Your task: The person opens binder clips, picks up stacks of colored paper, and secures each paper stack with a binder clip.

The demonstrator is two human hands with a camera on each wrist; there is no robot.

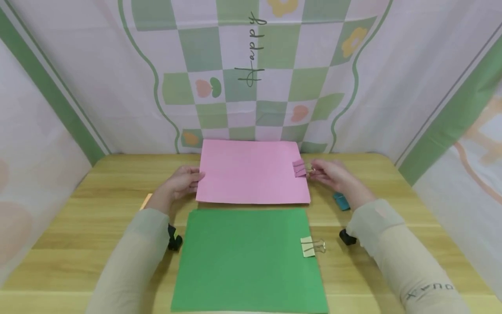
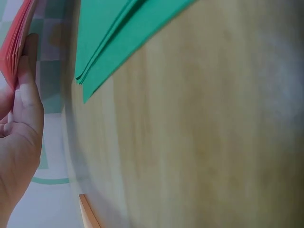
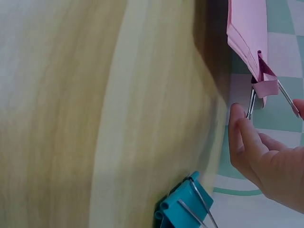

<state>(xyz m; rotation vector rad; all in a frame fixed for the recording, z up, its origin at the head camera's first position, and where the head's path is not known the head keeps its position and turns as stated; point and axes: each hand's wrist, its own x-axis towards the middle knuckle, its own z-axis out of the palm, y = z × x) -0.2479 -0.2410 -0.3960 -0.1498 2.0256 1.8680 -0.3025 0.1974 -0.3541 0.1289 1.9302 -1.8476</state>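
A stack of pink paper (image 1: 251, 172) is held up off the table at its far side. My left hand (image 1: 184, 181) grips its left edge between thumb and fingers; the layered sheets show in the left wrist view. On the right edge sits a pink binder clip (image 1: 299, 168), its mouth around the sheets. My right hand (image 3: 266, 149) holds the clip by its wire handles, fingers at one and thumb at the other. Nearer to me lies a stack of green paper (image 1: 247, 261) with a pale yellow binder clip (image 1: 307, 247) on its right edge.
A teal binder clip (image 3: 187, 204) lies on the wooden table (image 1: 117, 244), below my right hand. Something orange (image 1: 146, 201) shows beside my left forearm. A patterned curtain (image 1: 274, 83) hangs behind the table's far edge.
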